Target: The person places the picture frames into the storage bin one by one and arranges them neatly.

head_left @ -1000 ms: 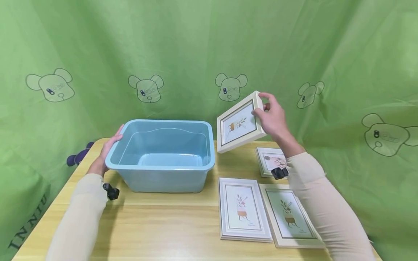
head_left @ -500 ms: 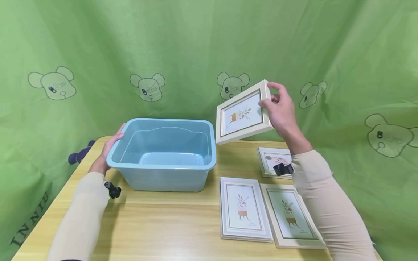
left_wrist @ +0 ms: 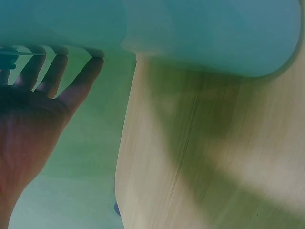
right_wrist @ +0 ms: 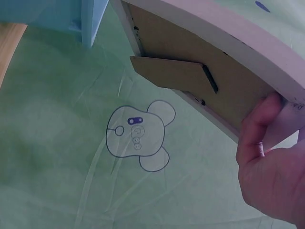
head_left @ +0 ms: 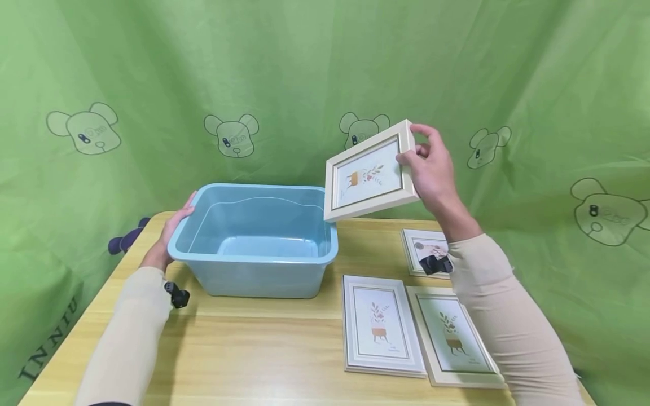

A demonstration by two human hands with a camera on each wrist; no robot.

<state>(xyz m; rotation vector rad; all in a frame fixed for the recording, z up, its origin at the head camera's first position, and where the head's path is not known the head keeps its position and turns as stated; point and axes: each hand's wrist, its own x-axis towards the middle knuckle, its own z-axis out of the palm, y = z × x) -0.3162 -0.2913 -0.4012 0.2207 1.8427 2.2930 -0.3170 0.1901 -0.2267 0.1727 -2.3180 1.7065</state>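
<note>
A light blue plastic tub [head_left: 249, 279] stands on the table, its inside bare where it shows. My left hand [head_left: 170, 231] holds its left rim, the thumb over the edge; in the left wrist view the fingers [left_wrist: 76, 86] reach up to the outer wall. My right hand [head_left: 431, 169] grips a cream picture frame [head_left: 368, 208] by its right end, thumb on the front. The frame hangs tilted in the air, its lower left corner overlapping the tub's back right rim in the head view. Its brown backing [right_wrist: 176, 43] and flipped-out easel stand [right_wrist: 167, 71] show in the right wrist view.
A white picture frame [head_left: 383, 361] and a cream picture frame [head_left: 464, 378] lie side by side at front right. Another frame [head_left: 410, 254] lies behind them, partly hidden by the right wrist camera [head_left: 435, 264]. Green curtain [head_left: 294, 67] surrounds the wooden table [head_left: 254, 349].
My right hand has raised the picture frame, first rightward and then back left, so that it overlaps the tub's rim. The left hand stays on the tub.
</note>
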